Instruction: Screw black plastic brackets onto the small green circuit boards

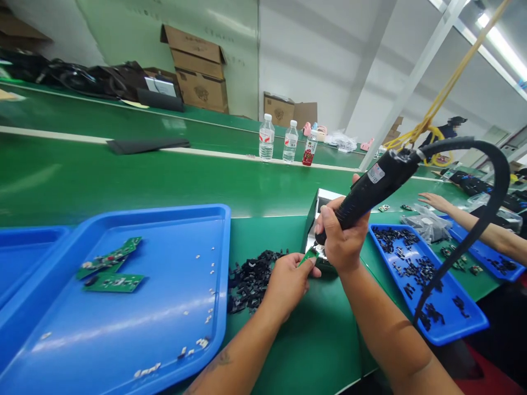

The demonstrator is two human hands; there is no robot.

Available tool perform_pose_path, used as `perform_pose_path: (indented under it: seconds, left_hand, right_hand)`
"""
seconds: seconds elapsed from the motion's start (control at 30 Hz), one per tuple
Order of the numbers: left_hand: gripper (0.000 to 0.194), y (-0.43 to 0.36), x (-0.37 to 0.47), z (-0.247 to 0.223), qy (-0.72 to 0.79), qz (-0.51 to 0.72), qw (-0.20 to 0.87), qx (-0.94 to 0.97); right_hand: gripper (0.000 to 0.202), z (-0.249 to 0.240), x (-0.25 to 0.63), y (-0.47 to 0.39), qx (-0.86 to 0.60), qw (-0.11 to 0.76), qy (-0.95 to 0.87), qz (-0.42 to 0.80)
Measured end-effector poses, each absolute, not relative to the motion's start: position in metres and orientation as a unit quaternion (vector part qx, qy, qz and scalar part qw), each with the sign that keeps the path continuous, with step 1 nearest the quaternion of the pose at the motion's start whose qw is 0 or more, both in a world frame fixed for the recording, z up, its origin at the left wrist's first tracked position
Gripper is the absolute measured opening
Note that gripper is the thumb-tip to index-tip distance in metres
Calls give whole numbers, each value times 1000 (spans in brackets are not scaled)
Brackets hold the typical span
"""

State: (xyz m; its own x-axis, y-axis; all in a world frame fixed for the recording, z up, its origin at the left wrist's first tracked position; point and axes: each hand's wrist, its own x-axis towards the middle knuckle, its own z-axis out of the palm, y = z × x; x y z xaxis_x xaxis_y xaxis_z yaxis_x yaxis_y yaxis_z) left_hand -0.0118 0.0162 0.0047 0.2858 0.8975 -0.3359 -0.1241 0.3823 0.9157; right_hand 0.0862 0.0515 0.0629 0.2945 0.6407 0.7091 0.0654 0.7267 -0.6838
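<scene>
The left hand (290, 281) pinches a green circuit board (307, 257) above the bench (307, 343), by the tip of a black electric screwdriver (373, 189), which the right hand (345, 241) grips. Leftward lie a heap of black parts (252, 281) and a blue tray (164, 312). Beyond stand three bottles (267, 141); farther back, an open cardboard box (201, 90).

The left forearm (252, 339) (bare, like the right forearm (385, 323)) bears a small, dark, tattoo-like marking (223, 359).
</scene>
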Motion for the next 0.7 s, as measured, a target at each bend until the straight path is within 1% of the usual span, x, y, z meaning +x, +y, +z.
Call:
perform_pose_path:
  seconds: [0.3,0.57,0.7]
  left_hand:
    - [23,17,-13,6,472,365,687,415]
    - [26,18,-12,4,463,370,691,415]
    - [22,20,-14,1,456,366,696,417]
  right_hand:
    - [29,64,83,55,-331,688,-596,247]
    - [32,56,84,61,-342,687,-582,270]
    - [34,61,88,60,-324,685,-588,283]
